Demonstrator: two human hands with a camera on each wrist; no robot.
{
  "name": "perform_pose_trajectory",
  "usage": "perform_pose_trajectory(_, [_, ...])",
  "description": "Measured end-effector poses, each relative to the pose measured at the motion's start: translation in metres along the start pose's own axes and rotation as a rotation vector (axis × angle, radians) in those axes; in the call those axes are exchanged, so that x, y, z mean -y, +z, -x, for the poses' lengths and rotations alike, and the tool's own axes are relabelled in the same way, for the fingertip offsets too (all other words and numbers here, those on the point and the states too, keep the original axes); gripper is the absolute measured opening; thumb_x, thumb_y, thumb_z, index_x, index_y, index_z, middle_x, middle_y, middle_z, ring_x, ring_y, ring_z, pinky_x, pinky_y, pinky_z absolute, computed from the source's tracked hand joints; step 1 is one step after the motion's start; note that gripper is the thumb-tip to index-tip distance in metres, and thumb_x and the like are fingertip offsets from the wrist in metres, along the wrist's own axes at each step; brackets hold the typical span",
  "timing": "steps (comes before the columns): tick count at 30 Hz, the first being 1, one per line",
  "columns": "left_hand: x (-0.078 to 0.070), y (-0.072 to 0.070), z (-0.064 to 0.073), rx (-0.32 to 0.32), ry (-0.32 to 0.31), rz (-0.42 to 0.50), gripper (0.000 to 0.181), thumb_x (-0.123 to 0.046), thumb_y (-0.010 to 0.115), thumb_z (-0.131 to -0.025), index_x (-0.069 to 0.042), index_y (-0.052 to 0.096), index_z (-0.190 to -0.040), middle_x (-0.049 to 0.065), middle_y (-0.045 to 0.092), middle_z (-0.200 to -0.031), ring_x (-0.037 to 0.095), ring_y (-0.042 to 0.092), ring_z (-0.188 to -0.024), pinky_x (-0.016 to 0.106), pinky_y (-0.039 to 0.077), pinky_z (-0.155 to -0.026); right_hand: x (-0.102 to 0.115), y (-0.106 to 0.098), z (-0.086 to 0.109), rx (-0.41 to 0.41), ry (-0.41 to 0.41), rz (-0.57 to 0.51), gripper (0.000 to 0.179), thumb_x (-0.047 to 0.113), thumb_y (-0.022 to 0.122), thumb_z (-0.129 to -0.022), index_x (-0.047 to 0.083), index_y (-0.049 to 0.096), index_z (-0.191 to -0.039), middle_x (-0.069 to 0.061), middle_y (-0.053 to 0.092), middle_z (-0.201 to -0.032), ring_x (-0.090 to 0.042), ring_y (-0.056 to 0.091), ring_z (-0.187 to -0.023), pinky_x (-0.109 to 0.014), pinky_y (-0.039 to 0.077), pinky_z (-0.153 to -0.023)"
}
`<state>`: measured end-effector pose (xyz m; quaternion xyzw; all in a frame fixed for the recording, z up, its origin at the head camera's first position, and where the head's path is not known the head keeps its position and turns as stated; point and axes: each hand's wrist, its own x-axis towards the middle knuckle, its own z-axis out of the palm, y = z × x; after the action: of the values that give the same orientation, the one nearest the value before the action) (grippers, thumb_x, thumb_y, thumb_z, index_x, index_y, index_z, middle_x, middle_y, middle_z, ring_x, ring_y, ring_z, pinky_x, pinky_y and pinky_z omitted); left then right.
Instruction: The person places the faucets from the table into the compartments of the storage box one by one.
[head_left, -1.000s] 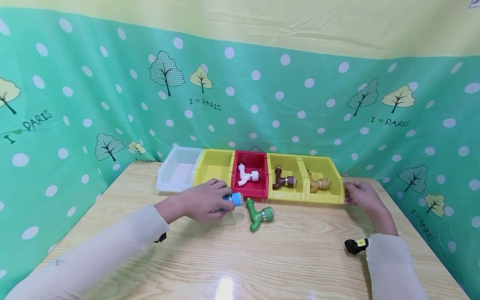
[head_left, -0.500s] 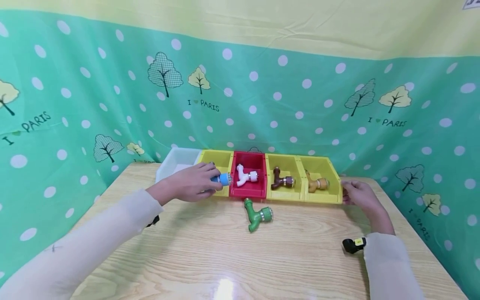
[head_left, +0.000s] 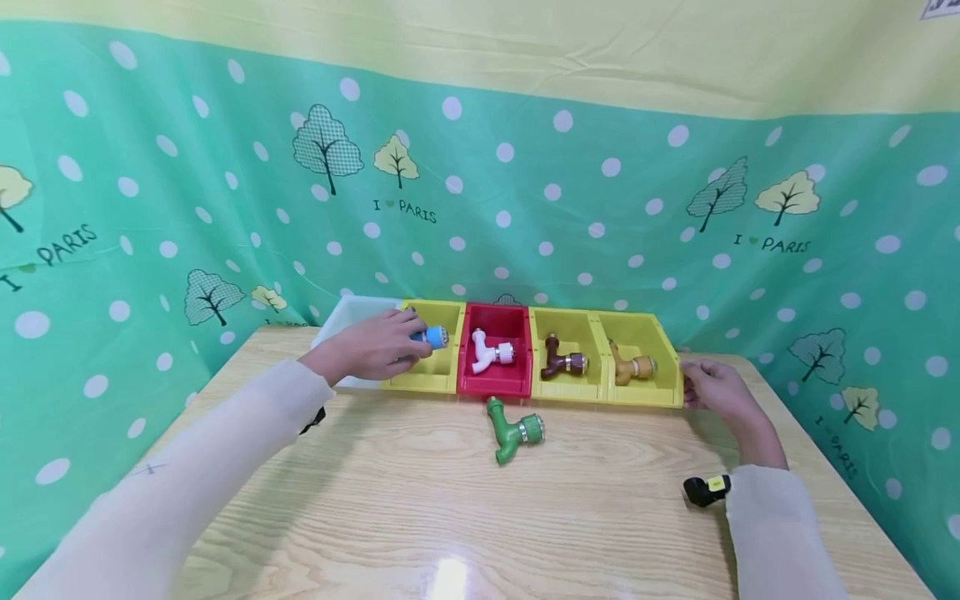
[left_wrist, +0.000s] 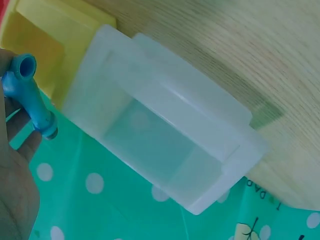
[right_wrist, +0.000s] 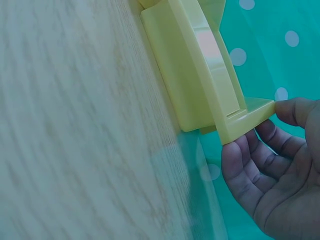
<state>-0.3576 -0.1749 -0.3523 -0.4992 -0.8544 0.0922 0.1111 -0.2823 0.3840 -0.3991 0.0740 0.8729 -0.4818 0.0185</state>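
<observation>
In the head view my left hand (head_left: pixel 378 343) grips a blue tap (head_left: pixel 432 337) over the left yellow bin (head_left: pixel 423 382), beside the translucent white bin (left_wrist: pixel 165 135). The left wrist view shows the blue tap's open spout end (left_wrist: pixel 25 67) and its inlet pointing away from the palm. My right hand (head_left: pixel 718 390) holds the end wall of the rightmost yellow bin (right_wrist: pixel 182 70), thumb at one corner and fingertips at the other. A green tap (head_left: pixel 513 431) lies on the table in front of the row.
A white tap (head_left: pixel 487 352) lies in the red bin (head_left: pixel 495 387). Further right, a brown tap (head_left: pixel 558 360) and an orange-yellow tap (head_left: pixel 632 367) each lie in a yellow bin. A green dotted curtain (head_left: pixel 525 192) hangs behind the wooden table (head_left: pixel 570 517).
My left hand has carried the blue tap from the table beside the green tap up and leftward, over the left yellow bin. The right hand stays at the row's right end.
</observation>
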Motion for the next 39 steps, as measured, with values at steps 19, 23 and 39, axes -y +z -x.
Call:
perform_pose_trajectory(19, [0.012,0.019,-0.026,0.081,-0.116,0.04,0.018,-0.022,0.057,-0.101,-0.023,0.069,-0.114,0.007,0.061,-0.118,0.026,0.052,-0.103,0.041,0.051,-0.088,0.0,-0.004,-0.001,0.008,-0.01,0.009,0.058,0.043,0.034,-0.111,-0.01,0.051,-0.126,-0.017,0.057,-0.106,-0.022,0.061,-0.088,-0.033,0.06,-0.076])
perform_pose_trajectory(23, [0.013,0.026,-0.028,0.117,-0.133,0.029,0.019,-0.022,0.057,-0.101,-0.024,0.069,-0.116,0.008,0.061,-0.12,0.026,0.052,-0.105,0.041,0.052,-0.09,-0.001,-0.004,-0.001,0.012,-0.009,0.006,0.058,0.043,0.034,-0.111,-0.01,0.051,-0.126,-0.016,0.057,-0.105,-0.021,0.061,-0.087,-0.033,0.06,-0.076])
perform_pose_trajectory(39, [0.004,0.038,-0.041,0.23,-0.175,0.007,0.017,-0.029,0.059,-0.103,-0.024,0.066,-0.118,0.006,0.061,-0.114,0.024,0.052,-0.101,0.039,0.052,-0.09,-0.004,-0.002,-0.003,0.008,-0.011,0.007,0.06,0.044,0.034,-0.111,-0.011,0.051,-0.13,-0.017,0.058,-0.108,-0.021,0.061,-0.088,-0.033,0.06,-0.077])
